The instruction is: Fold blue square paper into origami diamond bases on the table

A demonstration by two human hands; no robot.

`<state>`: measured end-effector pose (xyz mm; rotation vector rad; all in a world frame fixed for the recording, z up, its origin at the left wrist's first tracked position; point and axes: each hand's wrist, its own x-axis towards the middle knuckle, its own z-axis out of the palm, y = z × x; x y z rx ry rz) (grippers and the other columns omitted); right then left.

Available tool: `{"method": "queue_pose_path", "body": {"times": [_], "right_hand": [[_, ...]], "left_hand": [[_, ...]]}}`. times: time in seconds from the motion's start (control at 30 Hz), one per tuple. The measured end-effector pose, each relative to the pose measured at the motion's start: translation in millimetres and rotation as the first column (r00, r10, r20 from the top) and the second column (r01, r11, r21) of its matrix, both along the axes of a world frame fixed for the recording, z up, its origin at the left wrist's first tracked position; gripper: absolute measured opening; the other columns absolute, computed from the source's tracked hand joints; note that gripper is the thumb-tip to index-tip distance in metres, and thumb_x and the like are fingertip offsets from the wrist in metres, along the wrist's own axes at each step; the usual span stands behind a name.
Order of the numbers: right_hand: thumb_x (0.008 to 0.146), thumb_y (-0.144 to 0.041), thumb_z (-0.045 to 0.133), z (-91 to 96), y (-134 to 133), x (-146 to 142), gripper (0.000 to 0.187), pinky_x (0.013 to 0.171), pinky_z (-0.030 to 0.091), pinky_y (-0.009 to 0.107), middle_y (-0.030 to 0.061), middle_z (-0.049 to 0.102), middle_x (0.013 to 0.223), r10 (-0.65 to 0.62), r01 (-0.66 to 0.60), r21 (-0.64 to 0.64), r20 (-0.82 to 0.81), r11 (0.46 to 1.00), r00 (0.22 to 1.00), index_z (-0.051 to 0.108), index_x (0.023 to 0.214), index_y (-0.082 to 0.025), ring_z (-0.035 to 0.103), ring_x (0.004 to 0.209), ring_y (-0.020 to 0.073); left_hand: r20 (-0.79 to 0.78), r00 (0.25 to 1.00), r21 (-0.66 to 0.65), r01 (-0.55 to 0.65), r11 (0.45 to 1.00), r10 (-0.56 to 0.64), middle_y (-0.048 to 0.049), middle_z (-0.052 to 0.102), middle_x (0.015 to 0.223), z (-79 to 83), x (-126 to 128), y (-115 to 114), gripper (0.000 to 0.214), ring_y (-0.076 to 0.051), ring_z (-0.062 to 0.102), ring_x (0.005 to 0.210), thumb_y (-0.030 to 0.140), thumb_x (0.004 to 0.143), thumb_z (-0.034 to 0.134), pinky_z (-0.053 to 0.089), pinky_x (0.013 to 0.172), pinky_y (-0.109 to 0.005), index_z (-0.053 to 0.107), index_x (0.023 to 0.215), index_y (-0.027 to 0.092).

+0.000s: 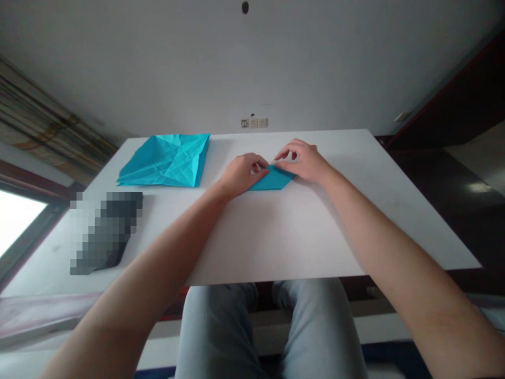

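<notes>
A small folded piece of blue paper lies on the white table, with a straight near edge and a slanted right side. My left hand presses on its left part, thumb and fingers pinched at the top edge. Across from it, my right hand pinches the paper's upper right edge between thumb and index finger. The fingertips of both hands nearly meet at the top of the paper. Under my left hand, part of the paper is hidden.
Creased blue paper sheets lie at the table's back left. A dark, pixelated object rests near the left edge. The white table ends before my knees. Wall sockets are behind the far edge.
</notes>
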<state>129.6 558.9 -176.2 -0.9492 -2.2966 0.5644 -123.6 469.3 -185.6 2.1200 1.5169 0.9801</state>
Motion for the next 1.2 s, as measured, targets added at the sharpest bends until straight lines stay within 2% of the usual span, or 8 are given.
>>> {"method": "queue_pose_path", "body": {"times": [0.1, 0.33, 0.43, 0.6, 0.73, 0.87, 1.07, 1.2], "right_hand": [[0.094, -0.034, 0.088, -0.2, -4.8, -2.2, 0.013, 0.092, 0.051, 0.041, 0.0071, 0.081, 0.107, 0.124, -0.119, -0.091, 0.056, 0.989, 0.991, 0.090, 0.103, -0.025, 0.069, 0.091, 0.0248], [0.098, -0.041, 0.082, -1.0, -1.2, 1.7, 0.019, 0.084, 0.051, 0.039, 0.0075, 0.081, 0.106, 0.238, -0.234, -0.135, 0.009, 0.963, 0.971, 0.091, 0.104, -0.025, 0.066, 0.085, 0.0228], [0.100, -0.046, 0.080, 0.2, 0.5, 4.0, 0.023, 0.083, 0.050, 0.039, 0.0073, 0.080, 0.102, 0.247, -0.246, -0.123, -0.004, 0.962, 0.969, 0.090, 0.100, -0.025, 0.065, 0.085, 0.0233], [0.089, -0.040, 0.088, 2.0, 3.9, 7.4, 0.015, 0.082, 0.048, 0.039, 0.0072, 0.081, 0.099, 0.279, -0.273, -0.105, 0.048, 0.956, 0.959, 0.089, 0.093, -0.026, 0.067, 0.090, 0.0254], [0.087, -0.039, 0.086, 7.0, -1.0, 6.5, 0.017, 0.079, 0.045, 0.037, 0.0052, 0.081, 0.092, 0.254, -0.242, -0.179, 0.047, 0.954, 0.966, 0.089, 0.095, -0.024, 0.063, 0.084, 0.0226], [0.080, -0.045, 0.092, 14.8, -9.8, 6.6, 0.026, 0.074, 0.041, 0.036, 0.0022, 0.078, 0.086, 0.258, -0.239, -0.311, 0.018, 0.920, 0.966, 0.087, 0.095, -0.024, 0.057, 0.076, 0.0190], [0.065, -0.053, 0.106, 20.8, -12.5, 12.4, 0.046, 0.075, 0.045, 0.038, 0.0000, 0.075, 0.087, 0.312, -0.243, -0.432, 0.094, 0.869, 0.946, 0.085, 0.097, -0.027, 0.060, 0.078, 0.0204], [0.073, -0.062, 0.104, 20.4, -9.9, 14.1, 0.048, 0.078, 0.049, 0.040, 0.0030, 0.079, 0.092, 0.307, -0.232, -0.433, 0.111, 0.871, 0.945, 0.086, 0.102, -0.028, 0.065, 0.085, 0.0242]], "left_hand": [[-0.076, 0.997, 0.084, 0.007, 0.996, -0.001, -0.0102, 0.084, 0.118, -2.2, -0.7, 1.5, 0.018, -0.024, 0.078, 0.101, 0.030, 0.099, 0.082, 0.062, 0.099, -0.038, 0.093, 0.111, 0.022], [-0.188, 0.979, 0.097, 0.101, 0.990, -0.082, -0.0092, 0.086, 0.108, 2.8, -1.3, -1.2, 0.024, -0.023, 0.076, 0.088, 0.028, 0.102, 0.076, 0.060, 0.089, -0.038, 0.097, 0.112, 0.025], [-0.223, 0.964, 0.095, 0.171, 0.981, -0.147, -0.0100, 0.087, 0.109, 6.0, -2.2, -4.4, 0.027, -0.022, 0.077, 0.087, 0.029, 0.104, 0.072, 0.059, 0.086, -0.036, 0.098, 0.113, 0.024], [-0.238, 0.953, 0.088, 0.214, 0.973, -0.188, -0.0101, 0.086, 0.108, 7.3, -3.8, -4.9, 0.026, -0.022, 0.076, 0.085, 0.031, 0.101, 0.078, 0.057, 0.081, -0.035, 0.097, 0.115, 0.022], [-0.240, 0.948, 0.081, 0.235, 0.969, -0.210, -0.0091, 0.088, 0.108, 6.9, -1.2, -3.8, 0.025, -0.024, 0.080, 0.093, 0.027, 0.101, 0.076, 0.058, 0.087, -0.035, 0.096, 0.115, 0.023], [-0.271, 0.938, 0.087, 0.248, 0.965, -0.217, -0.0086, 0.089, 0.114, 9.7, 2.5, -7.4, 0.026, -0.025, 0.083, 0.101, 0.025, 0.097, 0.077, 0.060, 0.093, -0.036, 0.094, 0.116, 0.025], [-0.289, 0.930, 0.048, 0.251, 0.967, -0.228, -0.0089, 0.091, 0.115, 17.9, 3.7, -13.6, 0.037, -0.031, 0.084, 0.105, 0.051, 0.087, 0.096, 0.062, 0.097, -0.040, 0.092, 0.113, 0.026], [-0.244, 0.941, 0.036, 0.249, 0.968, -0.233, -0.0088, 0.092, 0.112, 17.6, 3.8, -11.9, 0.023, -0.029, 0.084, 0.103, 0.045, 0.098, 0.084, 0.061, 0.096, -0.039, 0.093, 0.108, 0.025]]}}
